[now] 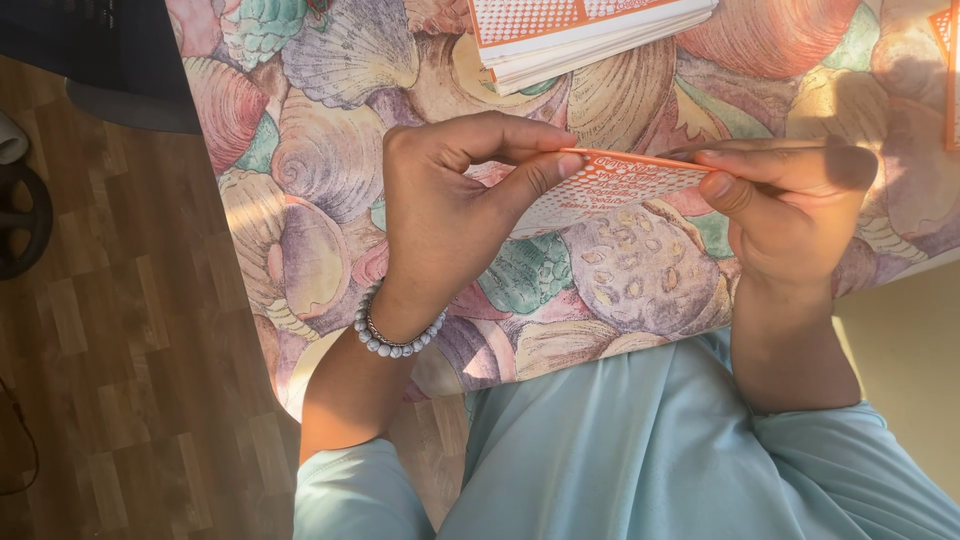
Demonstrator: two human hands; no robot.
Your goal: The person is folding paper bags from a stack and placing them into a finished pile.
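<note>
Both hands pinch one flat orange-and-white printed card [610,185] at the centre of the frame, just above the desk [330,150]: left hand [450,215] clamps its left end between thumb and forefinger, right hand [790,205] nips the right end. It's thin, stiff paper; uneven pressure could crease it crookedly. A stack of matching cards [590,35] lies top centre on the glossy seashell-patterned cloth.

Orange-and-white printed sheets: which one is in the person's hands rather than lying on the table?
The single sheet pinched between left hand and right hand, seen nearly edge-on. The others lie flat in a stack at the table's far edge.
</note>
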